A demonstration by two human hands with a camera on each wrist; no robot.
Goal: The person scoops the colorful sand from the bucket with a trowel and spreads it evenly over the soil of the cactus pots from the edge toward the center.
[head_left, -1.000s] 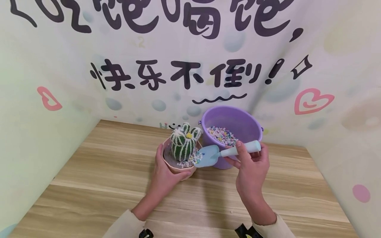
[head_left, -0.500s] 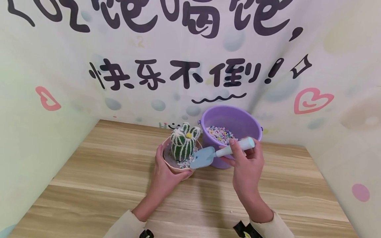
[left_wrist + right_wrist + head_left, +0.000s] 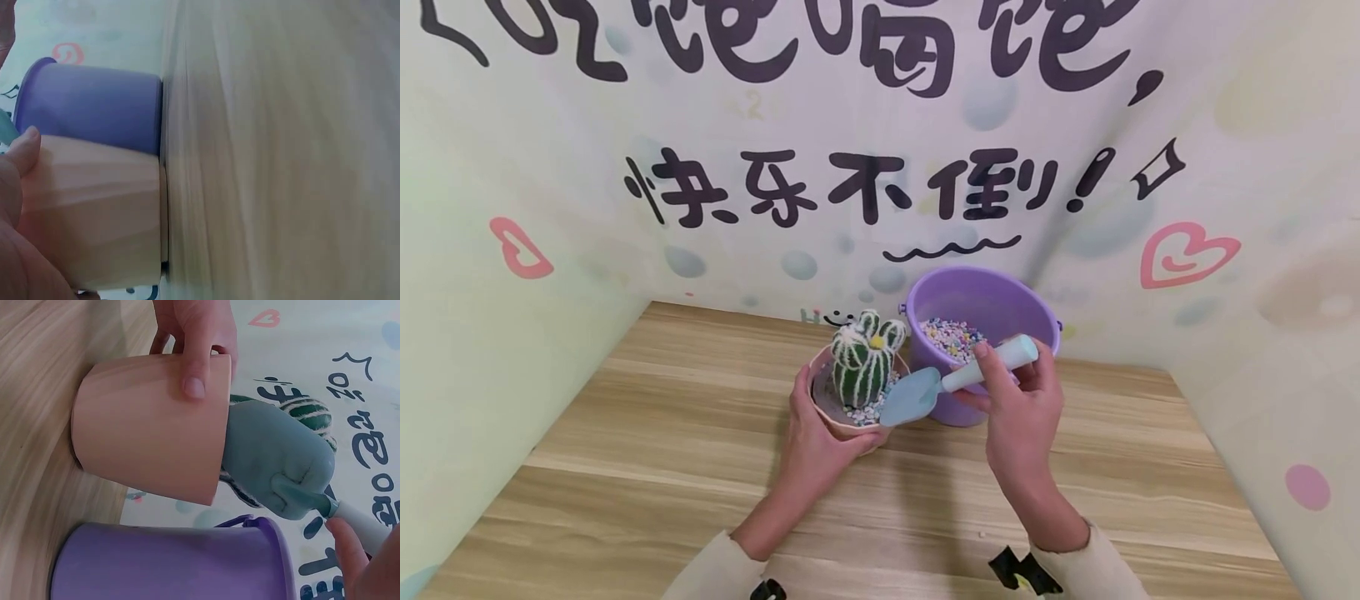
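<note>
Left hand (image 3: 816,450) wraps the near side of the peach plastic flower pot (image 3: 850,417), thumb on the rim, fingers curled round the wall; the grip holds it flat on the wooden tabletop (image 3: 647,467), likely so it can't slide or tip while the tool works at its mouth. Right hand (image 3: 1022,425) pinches the white handle of the small light-blue plastic trowel (image 3: 917,394), fingers closed on it, blade angled down over the pot's right edge, next to the knitted green cactus with white stripes (image 3: 863,360) standing upright in the pot. Blade looks empty, face turned down toward the coloured gravel (image 3: 868,412) already lying round the cactus base. Purple plastic bucket (image 3: 992,312) sits just beside the pot on the right, walls touching or nearly so, part-filled with the same gravel; that keeps the carry from bucket to pot short. A few stray grains lie on the tabletop near the right wrist
</note>
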